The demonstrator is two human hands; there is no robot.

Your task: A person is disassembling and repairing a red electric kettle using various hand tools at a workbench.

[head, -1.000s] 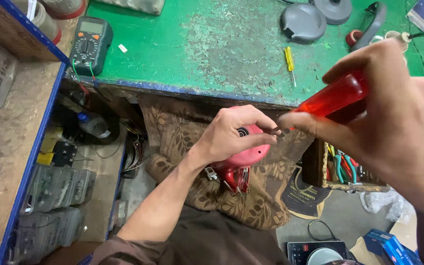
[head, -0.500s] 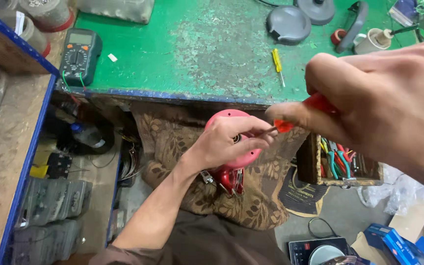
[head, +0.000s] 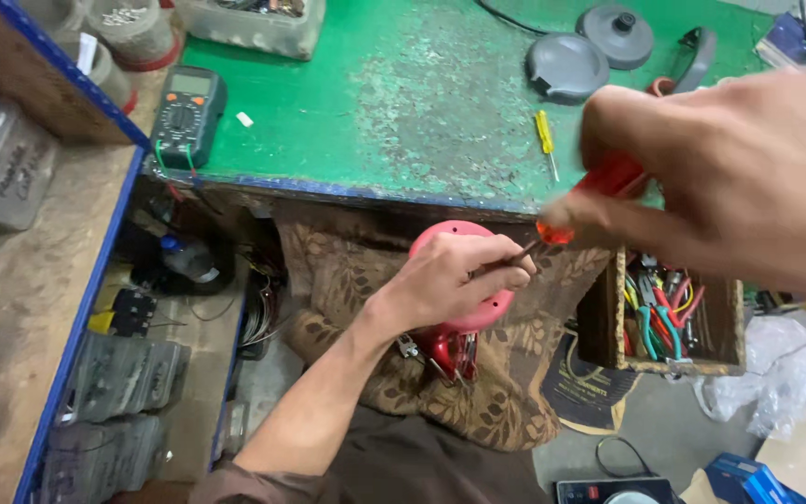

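My left hand (head: 454, 280) grips a red round appliance (head: 459, 322) below the front edge of the green workbench (head: 375, 112); its fingers also pinch the metal shaft near the tip. My right hand (head: 729, 177), large and blurred at upper right, is closed on a screwdriver with a red translucent handle (head: 599, 191). The shaft runs down-left to the top of the appliance at my left fingertips. The appliance rests over a brown patterned cloth (head: 506, 392) on my lap.
On the bench lie a small yellow screwdriver (head: 546, 140), a multimeter (head: 184, 117), grey round covers (head: 566, 67) and a plastic tray (head: 254, 23). A wooden box of pliers and tools (head: 669, 313) stands at right. A blue-edged wooden shelf (head: 30, 308) runs along the left.
My right hand has moved right and up with the screwdriver, its handle now farther from the appliance. My left hand keeps its hold; the view has shifted slightly.
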